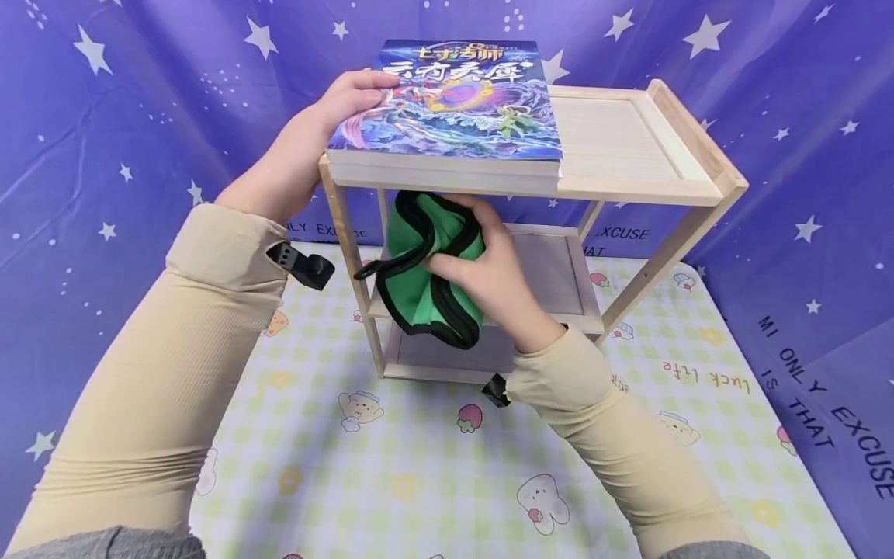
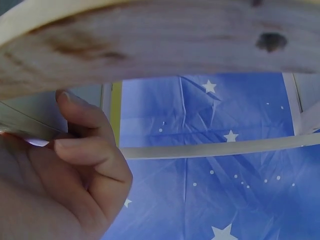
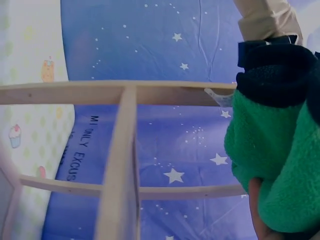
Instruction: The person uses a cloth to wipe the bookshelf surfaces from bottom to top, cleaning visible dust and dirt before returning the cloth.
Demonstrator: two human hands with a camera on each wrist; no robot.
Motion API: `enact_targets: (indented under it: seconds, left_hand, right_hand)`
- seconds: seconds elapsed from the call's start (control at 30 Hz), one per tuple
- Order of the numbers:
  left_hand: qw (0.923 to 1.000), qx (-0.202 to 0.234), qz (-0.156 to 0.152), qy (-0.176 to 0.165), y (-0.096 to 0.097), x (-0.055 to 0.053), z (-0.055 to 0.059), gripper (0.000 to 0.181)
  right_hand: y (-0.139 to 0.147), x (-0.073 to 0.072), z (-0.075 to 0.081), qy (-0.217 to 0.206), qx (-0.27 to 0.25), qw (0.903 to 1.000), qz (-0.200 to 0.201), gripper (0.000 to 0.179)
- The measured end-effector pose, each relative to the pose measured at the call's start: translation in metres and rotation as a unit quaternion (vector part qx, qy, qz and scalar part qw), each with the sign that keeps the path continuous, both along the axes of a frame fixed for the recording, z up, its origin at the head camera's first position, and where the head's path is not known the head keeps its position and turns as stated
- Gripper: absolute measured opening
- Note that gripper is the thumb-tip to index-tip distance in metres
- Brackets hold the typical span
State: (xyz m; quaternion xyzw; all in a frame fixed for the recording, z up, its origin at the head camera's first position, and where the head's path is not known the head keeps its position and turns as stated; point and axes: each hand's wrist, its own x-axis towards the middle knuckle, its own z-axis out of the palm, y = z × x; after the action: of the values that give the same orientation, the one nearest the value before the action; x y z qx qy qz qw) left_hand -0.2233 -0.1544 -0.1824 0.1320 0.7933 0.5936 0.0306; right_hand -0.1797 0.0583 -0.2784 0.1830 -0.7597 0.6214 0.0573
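A green cloth (image 1: 412, 287) with black edging and a black loop is bunched in folds in front of a small wooden shelf (image 1: 628, 128). My right hand (image 1: 489, 272) grips the cloth, thumb pressed into its folds; in the right wrist view the green cloth (image 3: 265, 135) looks fluffy. At the shelf's upper left end, my left hand (image 1: 342, 105) lays fingers against the left edge of a thick book (image 1: 454, 116) with a colourful blue cover. The left wrist view shows curled fingers (image 2: 90, 150) of that hand beneath the top board, holding the shelf's end.
Below the top board are a middle shelf panel (image 1: 552, 268) and a bottom panel (image 1: 447, 361). The shelf stands on a checked tablecloth (image 1: 405, 450) with cartoon prints. Behind and beside it hangs a purple-blue curtain (image 1: 174, 93) with white stars.
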Motion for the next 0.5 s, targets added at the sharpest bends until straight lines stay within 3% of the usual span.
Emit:
enact_targets:
  seconds: [0.23, 0.5]
  left_hand:
    - [0.9999, -0.007, 0.010, -0.003, 0.002, -0.001, 0.001, 0.041]
    - [1.0000, -0.005, 0.008, -0.001, 0.001, -0.002, 0.000, 0.042]
  right_hand:
    - [-0.009, -0.009, 0.018, 0.005, -0.002, 0.9999, 0.012, 0.070]
    - [-0.028, -0.012, 0.028, 0.021, -0.063, 0.9956, 0.065, 0.066]
